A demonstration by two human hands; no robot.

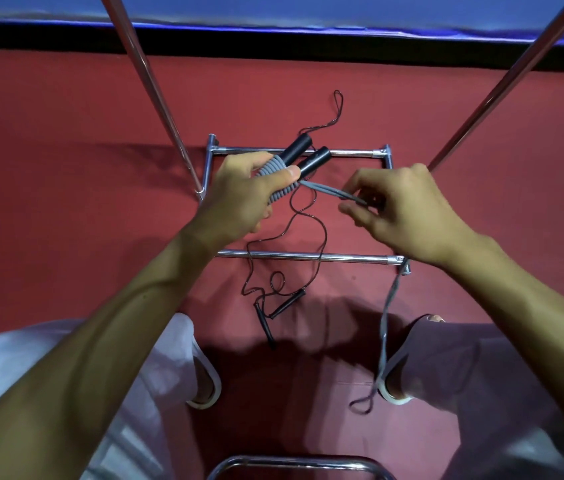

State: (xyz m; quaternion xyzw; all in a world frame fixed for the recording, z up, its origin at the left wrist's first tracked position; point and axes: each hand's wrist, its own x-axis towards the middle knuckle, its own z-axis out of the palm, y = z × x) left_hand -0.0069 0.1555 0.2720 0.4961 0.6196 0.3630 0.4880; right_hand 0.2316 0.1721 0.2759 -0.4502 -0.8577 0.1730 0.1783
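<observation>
While taut, cord (325,192) in right hand (408,216)

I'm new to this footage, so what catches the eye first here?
The left grip holds two black handles wound with grey cord at centre, while the right grip pinches that cord's free length. Below, a thin black rope lies on the red floor.

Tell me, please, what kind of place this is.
Probably an indoor exercise room, though I cannot be sure. The left hand grips two black skipping-rope handles wound with grey cord, a second thin rope lies on the red floor, and a chrome tube frame stands there.
</observation>
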